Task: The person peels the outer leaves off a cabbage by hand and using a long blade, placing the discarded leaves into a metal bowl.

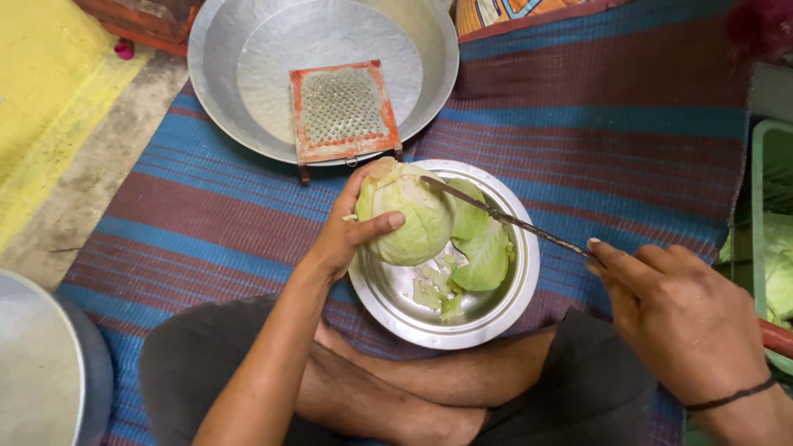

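My left hand (347, 231) grips a pale green cabbage (413, 216) and holds it over a round steel bowl (396, 306). My right hand (673, 310) holds a long thin knife (504, 219), its blade tip touching the top of the cabbage. Loose cabbage leaves (481, 248) and small cut scraps (434, 291) lie inside the bowl.
A large steel basin (248, 49) stands farther out with a rusty flat grater (343, 109) resting in it. A striped blue and maroon mat (595, 124) covers the floor. A green crate (768, 206) with more cabbage is at the right, another steel vessel (41, 363) at the lower left. My crossed legs are below.
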